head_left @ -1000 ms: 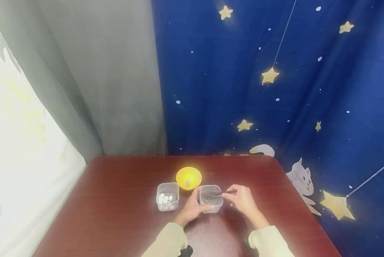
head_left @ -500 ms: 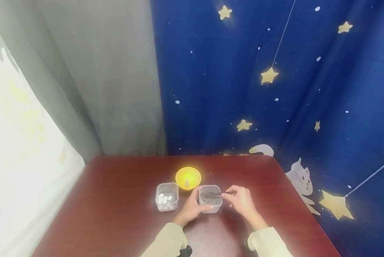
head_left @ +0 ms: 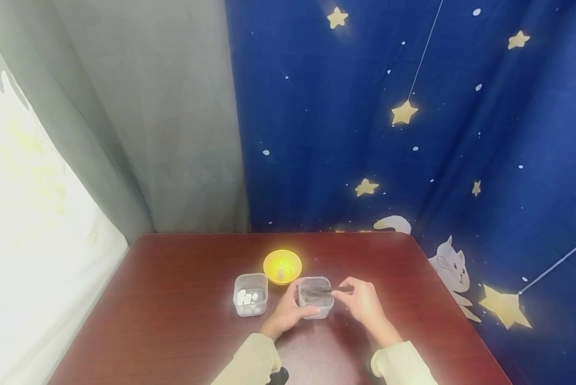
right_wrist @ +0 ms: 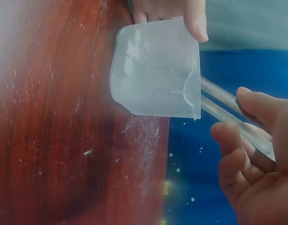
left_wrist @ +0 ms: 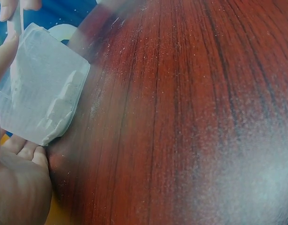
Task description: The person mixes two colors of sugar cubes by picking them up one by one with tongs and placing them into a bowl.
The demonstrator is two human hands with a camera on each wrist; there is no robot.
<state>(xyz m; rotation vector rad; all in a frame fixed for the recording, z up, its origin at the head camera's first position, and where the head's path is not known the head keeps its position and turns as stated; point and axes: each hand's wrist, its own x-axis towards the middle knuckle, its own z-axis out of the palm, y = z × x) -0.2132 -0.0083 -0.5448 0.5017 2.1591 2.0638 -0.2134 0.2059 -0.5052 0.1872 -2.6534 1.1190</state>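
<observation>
A clear plastic tub [head_left: 322, 313] stands on the table, and my left hand [head_left: 286, 310] grips its left side with the thumb across the near wall. Whitish material [left_wrist: 59, 115] lines the tub's bottom in the left wrist view. My right hand [head_left: 363, 302] pinches a pair of metal tweezers [right_wrist: 220, 111] from the right side. The two arms of the tweezers stand apart and reach over the rim into the tub. Their tips are blurred behind the cloudy wall [right_wrist: 153, 70].
Left of my left hand stands a second clear tub [head_left: 236, 291] with several white pieces [head_left: 247, 298] in it. Behind the tubs is a yellow bowl [head_left: 270, 277] holding a small pale piece [head_left: 280, 274]. Curtains hang behind the dark red table [head_left: 182, 321].
The tweezers have shifted slightly inside the tub. Both hands, the tubs and the bowl stay in nearly the same places.
</observation>
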